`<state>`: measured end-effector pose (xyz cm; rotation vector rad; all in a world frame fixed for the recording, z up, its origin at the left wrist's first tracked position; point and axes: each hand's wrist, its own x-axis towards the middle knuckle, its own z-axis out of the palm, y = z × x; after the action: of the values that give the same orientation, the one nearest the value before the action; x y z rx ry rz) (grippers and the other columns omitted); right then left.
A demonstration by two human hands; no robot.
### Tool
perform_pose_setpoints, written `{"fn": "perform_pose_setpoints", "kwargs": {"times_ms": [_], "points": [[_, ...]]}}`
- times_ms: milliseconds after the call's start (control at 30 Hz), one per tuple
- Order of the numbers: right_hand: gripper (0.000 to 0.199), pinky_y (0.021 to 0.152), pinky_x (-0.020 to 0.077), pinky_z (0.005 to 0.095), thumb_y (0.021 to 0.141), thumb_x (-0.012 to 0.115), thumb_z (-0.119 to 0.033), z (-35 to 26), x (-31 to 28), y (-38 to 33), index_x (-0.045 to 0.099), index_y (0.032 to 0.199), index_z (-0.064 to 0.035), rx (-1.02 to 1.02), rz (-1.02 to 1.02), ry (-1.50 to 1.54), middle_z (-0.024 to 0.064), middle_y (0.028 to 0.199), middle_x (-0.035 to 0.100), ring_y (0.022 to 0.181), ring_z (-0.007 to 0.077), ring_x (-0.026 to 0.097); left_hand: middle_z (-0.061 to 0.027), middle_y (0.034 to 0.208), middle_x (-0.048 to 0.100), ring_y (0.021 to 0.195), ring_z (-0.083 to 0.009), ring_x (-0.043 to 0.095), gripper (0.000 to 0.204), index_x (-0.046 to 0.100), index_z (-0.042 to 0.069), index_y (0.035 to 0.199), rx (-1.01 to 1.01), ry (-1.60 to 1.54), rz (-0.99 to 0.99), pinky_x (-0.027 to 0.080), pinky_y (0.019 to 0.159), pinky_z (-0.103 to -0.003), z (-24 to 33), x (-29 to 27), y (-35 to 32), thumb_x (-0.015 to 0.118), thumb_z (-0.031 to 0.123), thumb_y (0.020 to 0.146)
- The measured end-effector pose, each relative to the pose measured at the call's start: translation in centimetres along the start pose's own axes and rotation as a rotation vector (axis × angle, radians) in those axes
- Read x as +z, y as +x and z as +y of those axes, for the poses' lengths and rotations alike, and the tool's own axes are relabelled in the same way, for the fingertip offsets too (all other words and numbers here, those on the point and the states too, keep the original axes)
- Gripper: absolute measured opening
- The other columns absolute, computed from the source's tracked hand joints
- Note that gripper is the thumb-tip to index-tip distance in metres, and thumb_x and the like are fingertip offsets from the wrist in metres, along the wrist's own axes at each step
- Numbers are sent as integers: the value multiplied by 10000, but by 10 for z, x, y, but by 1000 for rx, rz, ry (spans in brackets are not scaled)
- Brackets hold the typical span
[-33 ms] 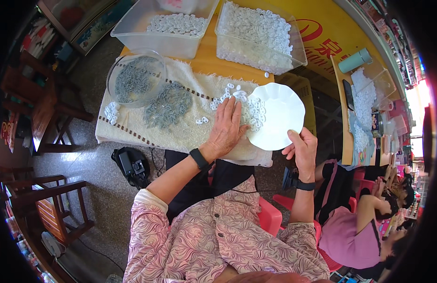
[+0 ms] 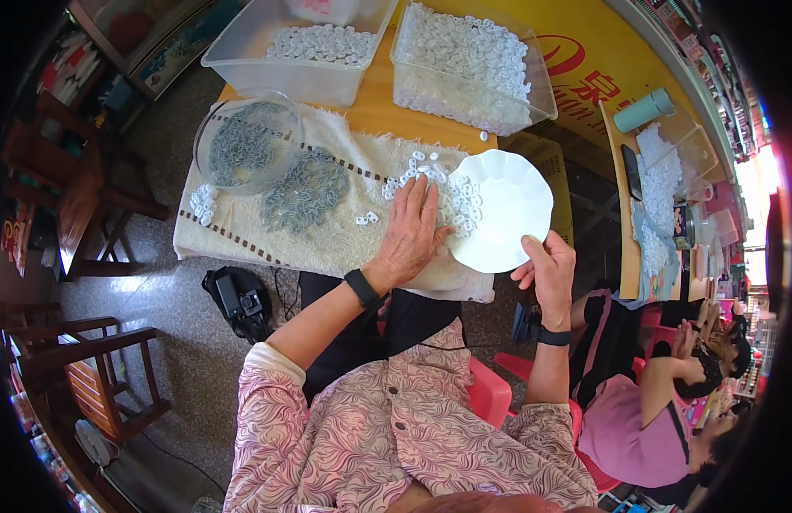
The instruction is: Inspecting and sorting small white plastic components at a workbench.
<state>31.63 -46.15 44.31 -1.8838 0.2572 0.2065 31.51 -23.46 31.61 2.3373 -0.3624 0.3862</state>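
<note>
My right hand (image 2: 548, 261) pinches the near right rim of a white scalloped plate (image 2: 507, 214) between thumb and fingers. Small white oval plastic pieces with two holes (image 2: 464, 208) lie heaped on the plate's left side and on the towel beside it. Over this heap my left hand (image 2: 410, 227) is laid with its fingers stretched out and close together, its thumb toward the plate. Whatever lies under the palm is hidden. Several more white pieces are scattered past my left fingertips, and a few (image 2: 367, 219) lie on the towel to the left.
A cream towel (image 2: 233, 232) covers the near part of the wooden table. On it stand a clear round bowl (image 2: 209, 158) of small grey pieces, a loose grey pile (image 2: 303, 192) and a small white pile (image 2: 203, 205). Two clear bins (image 2: 285, 84) of white pieces stand behind. A person (image 2: 635, 436) sits at right.
</note>
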Motion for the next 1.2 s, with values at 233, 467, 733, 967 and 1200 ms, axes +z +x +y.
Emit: {"fn": "perform_pose_setpoints", "kwargs": {"times_ms": [233, 467, 733, 967, 1200], "points": [[234, 377, 451, 235, 954, 640, -151, -8, 5, -5, 609, 829, 45, -86, 80, -112, 82, 640, 640, 480, 134, 643, -325, 1490, 344, 1383, -492, 336, 739, 349, -123, 1451, 11, 25, 20, 306, 1165, -552, 3, -2, -2, 716, 165, 879], [258, 373, 450, 240, 952, 647, -145, -8, 5, -7, 576, 784, 38, -126, 136, -167, 82, 633, 639, 480, 140, 654, -349, 1477, 341, 1378, -517, 327, 711, 335, -135, 1449, -24, 25, 82, 304, 1156, -566, -4, -23, -17, 689, 172, 914], [271, 381, 454, 248, 963, 640, -129, -2, 10, -9, 549, 764, 33, -223, 166, -207, 82, 623, 630, 483, 142, 656, -372, 1468, 325, 1360, -521, 340, 688, 304, -154, 1451, -184, 50, 67, 313, 1143, -563, -5, -35, -39, 652, 169, 952], [239, 404, 442, 229, 982, 639, -146, 5, 9, -13, 600, 822, 27, -347, 227, -277, 61, 641, 640, 493, 104, 635, -338, 1495, 321, 1376, -488, 344, 703, 276, -125, 1486, -120, -221, 34, 311, 1162, -520, 3, -20, -32, 645, 133, 946], [222, 425, 464, 255, 973, 649, -121, 17, 1, -9, 583, 814, 19, -447, 270, -320, 67, 631, 623, 501, 119, 643, -306, 1423, 435, 1310, -480, 432, 528, 428, -94, 1403, 18, -123, 60, 373, 1120, -505, -19, -34, 1, 615, 90, 945]]}}
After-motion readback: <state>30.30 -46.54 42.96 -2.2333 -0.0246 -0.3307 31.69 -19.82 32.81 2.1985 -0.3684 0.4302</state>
